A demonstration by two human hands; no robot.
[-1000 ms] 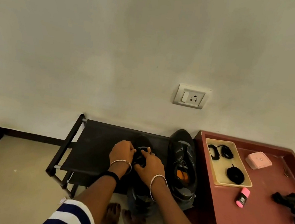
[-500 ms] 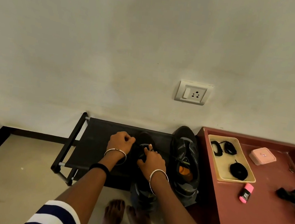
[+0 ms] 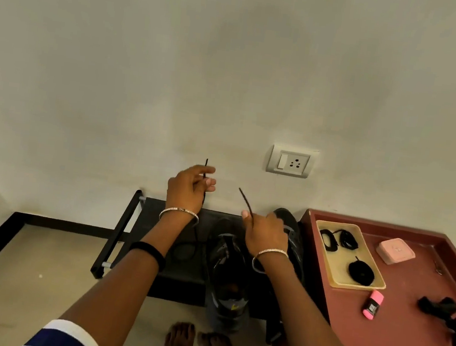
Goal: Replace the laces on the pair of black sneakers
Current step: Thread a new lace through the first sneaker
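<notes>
1. Both hands were down at the eyelets a second ago and are now raised. The left hand (image 3: 189,189) pinches one end of the black lace (image 3: 245,200); the right hand (image 3: 266,233) grips the other.
2. The sneaker (image 3: 227,273) stands on the shoe rack (image 3: 122,231) below them. Judged: lace slack is being drawn through.
3. The lace's run into the eyelets is lost against black, so old or new lace cannot be told. The second sneaker (image 3: 296,238) is partly hidden behind the right wrist.

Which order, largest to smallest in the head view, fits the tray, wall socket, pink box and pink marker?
1. tray
2. wall socket and pink box, too alike to rank
3. pink marker, smallest
</notes>
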